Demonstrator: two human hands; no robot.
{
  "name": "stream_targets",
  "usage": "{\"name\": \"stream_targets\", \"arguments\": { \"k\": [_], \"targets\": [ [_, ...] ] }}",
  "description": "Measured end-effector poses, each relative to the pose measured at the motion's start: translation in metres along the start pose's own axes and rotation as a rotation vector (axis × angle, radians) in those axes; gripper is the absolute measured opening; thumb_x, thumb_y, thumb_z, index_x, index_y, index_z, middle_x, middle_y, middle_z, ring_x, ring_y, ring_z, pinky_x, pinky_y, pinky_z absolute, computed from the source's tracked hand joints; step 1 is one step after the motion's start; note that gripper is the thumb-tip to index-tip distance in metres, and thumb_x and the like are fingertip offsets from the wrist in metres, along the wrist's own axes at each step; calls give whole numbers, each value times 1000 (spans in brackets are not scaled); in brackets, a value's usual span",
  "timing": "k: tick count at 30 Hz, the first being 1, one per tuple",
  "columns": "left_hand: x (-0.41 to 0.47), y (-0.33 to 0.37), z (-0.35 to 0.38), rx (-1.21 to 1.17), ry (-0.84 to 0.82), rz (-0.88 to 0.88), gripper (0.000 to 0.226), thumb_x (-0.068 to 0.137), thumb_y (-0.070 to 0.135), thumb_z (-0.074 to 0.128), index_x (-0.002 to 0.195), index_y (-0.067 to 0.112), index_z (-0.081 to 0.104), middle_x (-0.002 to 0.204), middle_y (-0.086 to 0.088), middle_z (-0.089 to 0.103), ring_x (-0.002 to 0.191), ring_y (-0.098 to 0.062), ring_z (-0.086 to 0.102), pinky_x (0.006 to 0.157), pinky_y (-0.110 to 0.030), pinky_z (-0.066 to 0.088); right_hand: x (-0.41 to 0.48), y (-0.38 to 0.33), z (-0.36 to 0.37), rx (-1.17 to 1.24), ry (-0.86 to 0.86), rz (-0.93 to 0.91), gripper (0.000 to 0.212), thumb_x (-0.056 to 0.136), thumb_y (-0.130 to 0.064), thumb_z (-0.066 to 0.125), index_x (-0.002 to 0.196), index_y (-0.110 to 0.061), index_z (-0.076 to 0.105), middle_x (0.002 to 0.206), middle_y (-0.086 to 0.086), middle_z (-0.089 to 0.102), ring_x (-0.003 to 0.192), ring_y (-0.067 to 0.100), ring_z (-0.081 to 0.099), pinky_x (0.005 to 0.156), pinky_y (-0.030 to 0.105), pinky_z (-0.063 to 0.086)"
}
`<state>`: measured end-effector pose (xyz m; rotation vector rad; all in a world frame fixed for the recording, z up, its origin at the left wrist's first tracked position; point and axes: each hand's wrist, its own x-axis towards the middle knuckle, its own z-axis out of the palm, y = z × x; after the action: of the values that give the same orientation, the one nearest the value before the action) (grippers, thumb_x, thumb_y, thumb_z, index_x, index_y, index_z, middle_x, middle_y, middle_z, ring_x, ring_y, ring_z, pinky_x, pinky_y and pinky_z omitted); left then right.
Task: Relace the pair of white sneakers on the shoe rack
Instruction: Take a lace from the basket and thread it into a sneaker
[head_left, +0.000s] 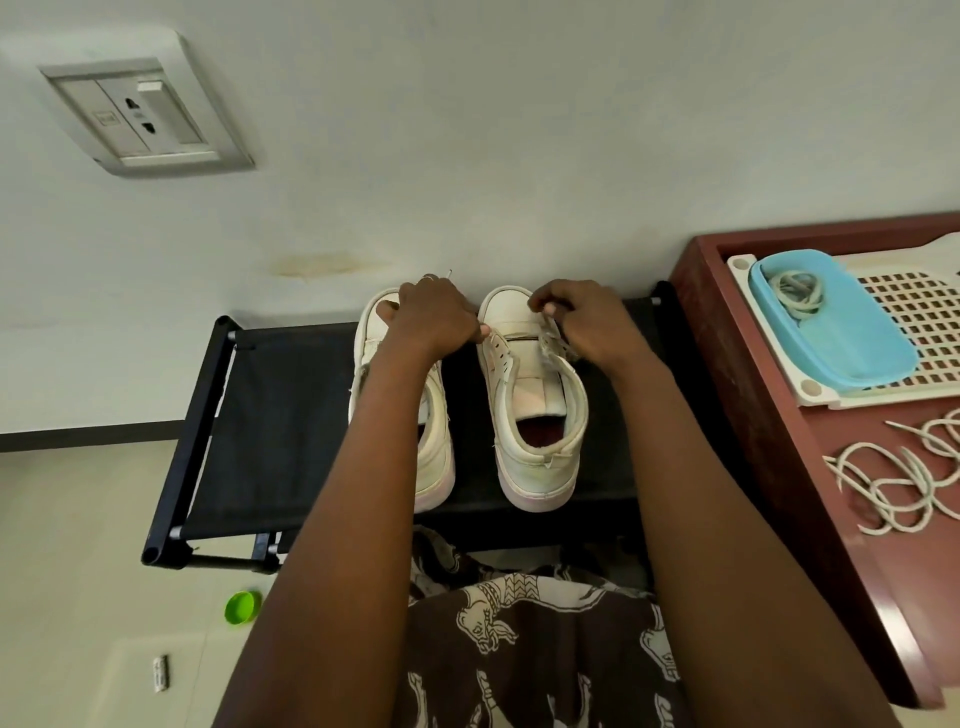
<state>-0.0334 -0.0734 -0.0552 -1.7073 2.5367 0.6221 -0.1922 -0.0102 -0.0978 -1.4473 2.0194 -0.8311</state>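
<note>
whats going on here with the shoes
A person is lacing a pair of white sneakers on a black shoe rack. The right hand pinches a lace at the front eyelets of the right sneaker; the eyelets nearer the ankle look bare. The left hand lies over the toe of the left sneaker; whether it holds anything is unclear. More loose laces lie on the table beside the rack.
</note>
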Motion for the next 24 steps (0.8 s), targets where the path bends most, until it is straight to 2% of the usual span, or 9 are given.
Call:
{"name": "stream_targets", "arguments": {
  "k": [3,5,8,12,13,16,19,22,24],
  "targets": [
    [3,-2,2,14,29,-65,31,83,39,64,103,16,67,122,-7,44,123,-28,35,97,-44,27,-1,-8,10,-113,-47,-24,31,91,5,44,107,-4,69,118,11,64,111,25,56,100,34,43],
    [5,-4,0,37,42,-113,35,82,35,64,108,12,63,116,-4,41,122,-27,34,99,-46,25,0,-9,11,-175,-38,-2,34,90,7,43,107,-4,69,120,13,63,112,27,56,102,38,43],
    [4,-12,-7,-30,99,-191,30,77,26,61,102,9,63,108,-3,37,118,-27,34,97,-47,24,-1,-9,10,-199,-29,28,37,88,9,42,109,-6,70,122,10,63,113,25,56,103,36,42],
    [0,-34,-26,-52,230,-340,42,79,31,57,111,3,59,121,-11,39,120,-31,32,96,-46,24,-3,-9,8,-161,-14,37,38,87,10,44,107,-7,71,120,9,64,112,22,58,102,33,43],
    [-1,-41,-32,-74,283,-376,40,80,31,57,108,3,62,121,-12,40,120,-31,32,96,-45,24,-2,-9,8,-160,-16,40,37,87,11,46,107,-7,71,119,8,65,112,22,58,102,33,43],
    [-4,-60,-44,-150,446,-428,30,80,28,58,91,2,66,101,-15,46,118,-30,35,89,-39,25,-3,-9,9,-159,-18,48,37,85,11,48,106,-9,72,119,7,65,111,21,58,102,33,43],
    [-6,-63,-48,-198,551,-496,25,78,27,62,92,7,68,119,-14,46,118,-32,37,94,-44,28,-4,-9,8,-132,-13,60,38,85,12,48,106,-9,72,118,8,65,110,21,59,102,32,44],
    [-5,-53,-43,-103,463,-529,31,80,21,63,108,9,65,131,-13,37,124,-34,32,103,-48,22,-6,-10,7,-93,-3,72,38,87,12,44,106,-7,71,118,8,66,110,20,59,100,27,43],
    [-4,-43,-37,-56,369,-459,42,81,15,61,123,16,56,140,-15,28,129,-37,25,107,-50,15,-7,-9,5,-31,-5,78,38,89,11,41,105,-5,71,116,9,67,110,19,59,94,22,41]
  ]
}}
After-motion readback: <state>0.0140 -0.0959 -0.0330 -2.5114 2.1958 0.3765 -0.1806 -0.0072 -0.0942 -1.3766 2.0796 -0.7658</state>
